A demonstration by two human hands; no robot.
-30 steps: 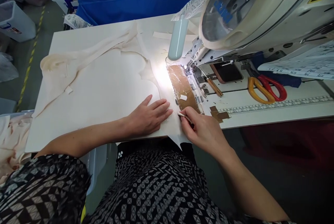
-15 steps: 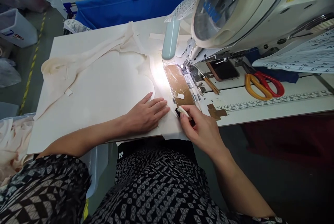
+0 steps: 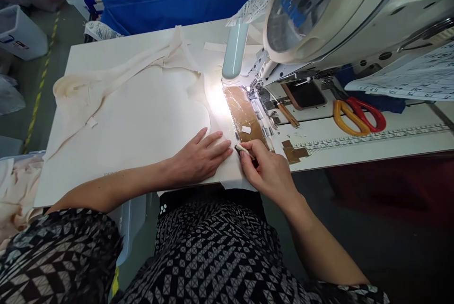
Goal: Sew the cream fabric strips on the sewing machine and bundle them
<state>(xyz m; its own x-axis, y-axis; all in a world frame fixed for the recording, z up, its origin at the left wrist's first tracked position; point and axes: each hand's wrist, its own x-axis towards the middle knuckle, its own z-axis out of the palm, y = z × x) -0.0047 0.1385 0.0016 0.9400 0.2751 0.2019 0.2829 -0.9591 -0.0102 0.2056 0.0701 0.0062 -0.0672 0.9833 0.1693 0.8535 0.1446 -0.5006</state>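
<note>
Pinching a small white piece point(image 3: 242, 149) between thumb and forefinger, my right hand point(image 3: 267, 168) works at the near side of the table point(image 3: 142, 122), just beside the lower end of a brown board point(image 3: 244, 110). Something dark shows next to that piece (I cannot tell what, since my fingers hide most of it). My left hand point(image 3: 202, 158) lies palm down, flat, its fingers slightly spread, over the near part of the pale cloth point(image 3: 81, 94), with its fingertips close to the white piece. From there the cloth runs up past a bright patch of light, bends, and trails off to the left in a rumpled band. On the board lies a white tag point(image 3: 246, 129). The sewing machine point(image 3: 340, 20) looms beyond at the right, and below it lie a wooden-handled tool point(image 3: 289, 116), a phone point(image 3: 305, 94) and scissors point(image 3: 354, 102). A ruler strip point(image 3: 376, 133) runs along the table toward the right, starting at some brown tape point(image 3: 294, 152). Down at my left, a bin holds crumpled pinkish fabric point(image 3: 20, 190).
</note>
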